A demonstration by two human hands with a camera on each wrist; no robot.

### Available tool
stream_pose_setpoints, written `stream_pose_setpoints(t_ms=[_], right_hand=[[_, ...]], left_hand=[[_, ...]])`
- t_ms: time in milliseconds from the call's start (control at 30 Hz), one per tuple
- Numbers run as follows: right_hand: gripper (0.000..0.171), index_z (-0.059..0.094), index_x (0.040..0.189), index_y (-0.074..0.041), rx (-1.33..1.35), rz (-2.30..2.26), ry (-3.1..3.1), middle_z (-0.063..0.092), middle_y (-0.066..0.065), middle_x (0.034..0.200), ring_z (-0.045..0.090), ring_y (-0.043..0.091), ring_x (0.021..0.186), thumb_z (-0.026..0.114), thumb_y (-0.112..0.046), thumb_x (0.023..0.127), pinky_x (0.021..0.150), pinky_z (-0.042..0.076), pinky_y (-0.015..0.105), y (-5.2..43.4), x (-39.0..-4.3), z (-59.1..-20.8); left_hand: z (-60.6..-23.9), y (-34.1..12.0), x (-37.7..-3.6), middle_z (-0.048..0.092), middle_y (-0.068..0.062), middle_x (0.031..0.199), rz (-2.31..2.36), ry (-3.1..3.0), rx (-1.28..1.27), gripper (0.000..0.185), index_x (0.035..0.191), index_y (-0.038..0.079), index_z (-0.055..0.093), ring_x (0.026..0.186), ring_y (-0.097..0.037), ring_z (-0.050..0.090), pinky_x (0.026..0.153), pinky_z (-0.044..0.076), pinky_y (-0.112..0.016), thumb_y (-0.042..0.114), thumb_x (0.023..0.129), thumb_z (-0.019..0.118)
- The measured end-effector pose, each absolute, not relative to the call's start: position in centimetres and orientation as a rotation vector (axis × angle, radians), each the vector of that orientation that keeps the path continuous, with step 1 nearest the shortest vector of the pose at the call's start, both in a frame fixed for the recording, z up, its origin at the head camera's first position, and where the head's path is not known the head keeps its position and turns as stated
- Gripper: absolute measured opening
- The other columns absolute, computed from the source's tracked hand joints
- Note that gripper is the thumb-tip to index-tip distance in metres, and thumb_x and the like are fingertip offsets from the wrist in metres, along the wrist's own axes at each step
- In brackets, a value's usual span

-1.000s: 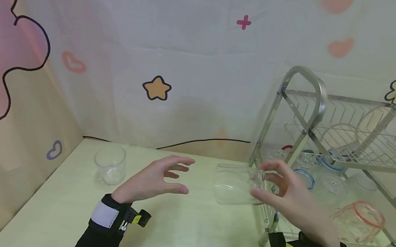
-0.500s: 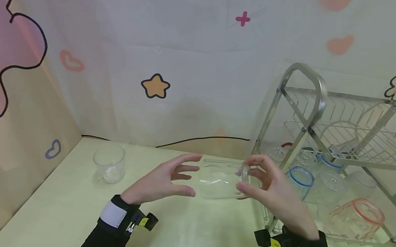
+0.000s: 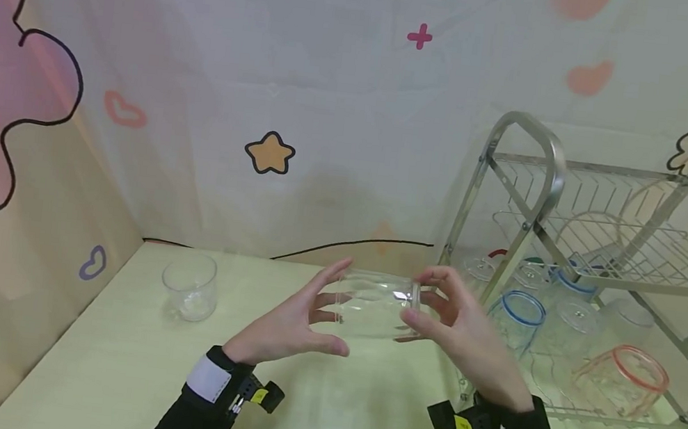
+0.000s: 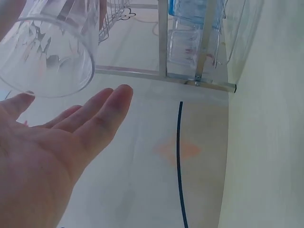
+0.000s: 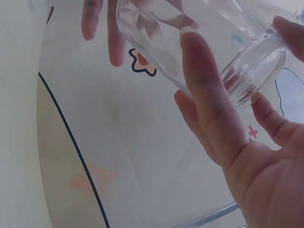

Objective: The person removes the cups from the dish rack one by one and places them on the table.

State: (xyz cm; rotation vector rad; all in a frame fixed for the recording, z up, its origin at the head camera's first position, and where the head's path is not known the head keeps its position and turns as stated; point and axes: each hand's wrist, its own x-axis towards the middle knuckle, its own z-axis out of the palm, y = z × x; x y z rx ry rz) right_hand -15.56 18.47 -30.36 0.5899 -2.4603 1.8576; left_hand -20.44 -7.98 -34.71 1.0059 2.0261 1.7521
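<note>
Your right hand (image 3: 464, 332) grips a clear, empty glass jar (image 3: 375, 306) by its threaded mouth, sideways above the table (image 3: 113, 372); your left hand (image 3: 285, 320), fingers spread, touches its base.

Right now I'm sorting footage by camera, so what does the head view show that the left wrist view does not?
Only the head view shows the small glass cup standing on the table, the star sticker and the right hand gripping the jar. Only the left wrist view shows the jar's round base end-on. Both show the clear jar, the left hand open beside it, and the metal rack.
</note>
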Motion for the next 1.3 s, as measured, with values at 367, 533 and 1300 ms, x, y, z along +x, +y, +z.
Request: stream_pose_setpoints(t_ms=[367,533,1300], right_hand=[[0.046,0.037,0.135,-0.006,0.664,1.95,-2.412,0.044,0.019,0.135,0.051,0.041,0.122,0.062,-0.016,0.098,0.081,0.056,0.044,18.3,-16.0,-30.9],[0.048,0.035,0.137,-0.006,0.674,1.946,-2.449,0.043,0.021,0.136,0.054,0.039,0.119,0.061,-0.018,0.098,0.082,0.056,0.043,18.3,-16.1,-31.0],[0.074,0.035,0.15,-0.024,0.77,1.458,-2.704,0.027,0.005,0.156,0.019,0.033,0.144,0.075,-0.03,0.087,0.109,0.025,0.061,18.7,-16.0,-30.9]], left_hand=[[-34.7,-8.0,-20.6,0.031,-0.005,0.153,1.793,1.964,1.082,0.101,0.154,0.037,0.018,0.133,-0.031,0.043,0.101,0.044,-0.038,0.032,0.078,0.083],[-34.6,-8.1,-20.5,0.031,-0.007,0.152,1.822,1.924,1.046,0.096,0.154,0.034,0.02,0.124,-0.029,0.051,0.095,0.049,-0.041,0.024,0.081,0.082],[-34.9,-9.3,-21.1,0.04,0.001,0.143,1.764,2.139,1.098,0.087,0.148,0.034,0.035,0.132,-0.018,0.038,0.104,0.041,-0.038,0.011,0.079,0.082]])
